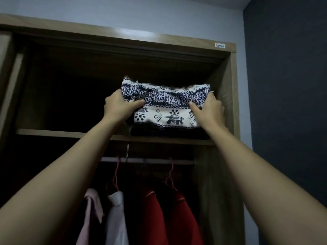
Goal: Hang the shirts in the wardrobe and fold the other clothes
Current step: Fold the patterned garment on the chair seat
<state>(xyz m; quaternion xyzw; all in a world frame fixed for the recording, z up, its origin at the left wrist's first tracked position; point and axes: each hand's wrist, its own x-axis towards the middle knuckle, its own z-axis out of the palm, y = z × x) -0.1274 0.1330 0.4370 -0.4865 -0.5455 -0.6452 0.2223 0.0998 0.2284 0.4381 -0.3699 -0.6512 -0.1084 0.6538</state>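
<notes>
- We see the folded navy-and-white elephant-print garment on the top shelf of the wardrobe, at its right end, atop a dark folded pile (its pieces cannot be told apart).
- The left grip clasps the garment's left end and the right grip its right end, thumbs across the front.
- Below, we note the rail carrying a pink shirt, a white shirt and red shirts.

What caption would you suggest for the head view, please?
Left hand and right hand grip a folded patterned garment atop dark clothes on the upper shelf, above hanging shirts.
</notes>
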